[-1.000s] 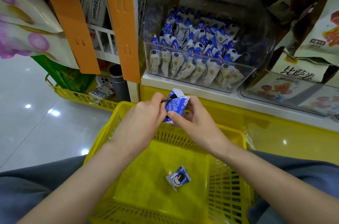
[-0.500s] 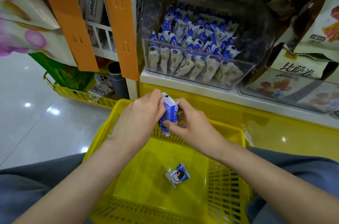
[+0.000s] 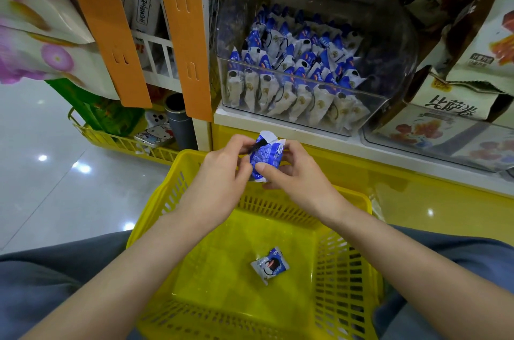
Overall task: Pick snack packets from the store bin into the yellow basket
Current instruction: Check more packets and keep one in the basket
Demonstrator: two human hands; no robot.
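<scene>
Both hands — left (image 3: 222, 172), right (image 3: 299, 176) — pinch blue packet (image 3: 267, 154) over yellow basket (image 3: 219, 270); second packet (image 3: 270, 265) inside

A basket (image 3: 347, 270) is being kept before the shelf (image 3: 236, 120), with one packet (image 3: 269, 265) lying in it, right of centre. Above the basket's far rim, a second packet (image 3: 265, 156) is being held between the left hand (image 3: 222, 170) and the right hand (image 3: 294, 175). Behind them, the bin (image 3: 389, 66) is being borne on the shelf with many packets (image 3: 292, 69) in it, and another basket (image 3: 122, 142) is being left on the floor (image 3: 55, 195) to the left.
</scene>
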